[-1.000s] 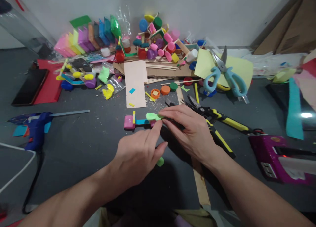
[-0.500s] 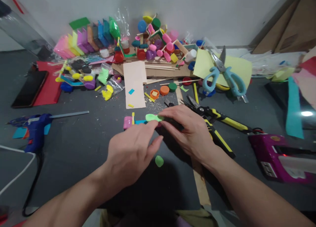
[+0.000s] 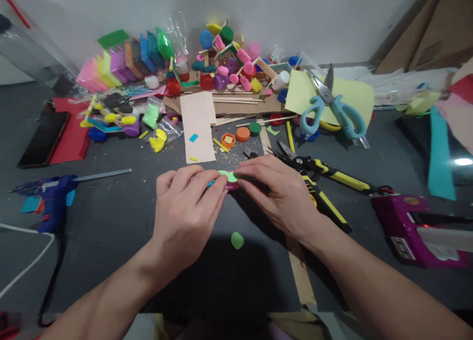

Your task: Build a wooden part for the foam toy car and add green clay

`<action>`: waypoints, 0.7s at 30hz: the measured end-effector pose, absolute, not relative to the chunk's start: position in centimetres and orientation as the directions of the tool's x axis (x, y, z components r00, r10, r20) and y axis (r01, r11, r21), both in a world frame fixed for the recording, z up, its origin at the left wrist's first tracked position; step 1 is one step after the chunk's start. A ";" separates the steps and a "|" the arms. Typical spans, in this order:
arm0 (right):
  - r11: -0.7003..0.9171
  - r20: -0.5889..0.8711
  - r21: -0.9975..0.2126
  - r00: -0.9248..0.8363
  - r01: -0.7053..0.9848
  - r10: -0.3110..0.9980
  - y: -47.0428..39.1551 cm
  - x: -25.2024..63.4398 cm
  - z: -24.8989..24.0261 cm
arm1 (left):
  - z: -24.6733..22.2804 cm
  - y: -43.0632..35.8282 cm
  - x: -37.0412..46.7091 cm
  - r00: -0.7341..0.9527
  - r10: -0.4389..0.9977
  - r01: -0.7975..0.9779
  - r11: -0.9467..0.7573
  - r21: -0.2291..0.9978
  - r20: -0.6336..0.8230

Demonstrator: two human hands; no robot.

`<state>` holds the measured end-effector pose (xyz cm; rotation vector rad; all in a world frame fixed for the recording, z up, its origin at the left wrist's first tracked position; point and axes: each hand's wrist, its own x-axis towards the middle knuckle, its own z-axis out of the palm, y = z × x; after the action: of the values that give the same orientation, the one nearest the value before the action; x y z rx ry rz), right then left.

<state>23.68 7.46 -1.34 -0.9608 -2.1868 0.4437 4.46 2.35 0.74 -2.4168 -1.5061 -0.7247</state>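
A lump of light green clay [image 3: 231,177] lies over a small toy with a purple round part [image 3: 232,186] and a blue strip [image 3: 210,183]. My left hand [image 3: 189,197] is closed over the toy's left side, hiding most of it, its fingertips at the clay. From the right, my right hand [image 3: 279,192] pinches the clay's right end between thumb and fingers. A separate green clay piece [image 3: 237,240] rests on the dark table [image 3: 121,231], nearer to me than the hands.
Yellow-black pliers [image 3: 325,199] lie just right of my right hand, with blue-handled scissors [image 3: 328,103] behind. A blue glue gun [image 3: 55,197] is at left, a magenta device [image 3: 402,226] at right. Finished-looking cap toys [image 3: 229,64] and clay packets [image 3: 129,59] line the wall.
My left hand has moved left and its fingers have closed over the toy's left part, which showed before. My right hand keeps its pinch on the green clay. The view has shifted slightly.
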 end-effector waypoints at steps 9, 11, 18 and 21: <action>0.684 0.482 -0.536 -0.486 0.495 0.729 7.5 23.5 -1.5 | 0.4 2.5 4.4 0.373 0.767 0.876 -0.477 0.075 0.522; 0.685 0.483 -0.533 -0.487 0.496 0.728 7.5 23.5 -1.5 | 0.3 2.5 4.5 0.365 0.773 0.879 -0.470 0.082 0.519; 0.700 0.497 -0.514 -0.493 0.496 0.714 7.4 23.6 -1.4 | 0.6 2.5 4.3 0.321 0.762 0.879 -0.461 0.124 0.563; 0.722 0.514 -0.495 -0.507 0.484 0.692 7.4 23.6 -1.4 | 0.8 2.3 4.3 0.320 0.735 0.872 -0.475 0.116 0.598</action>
<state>23.62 7.43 -1.43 -0.8860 -2.2076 0.3744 4.27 2.27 0.82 -2.3578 -1.4641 -0.8810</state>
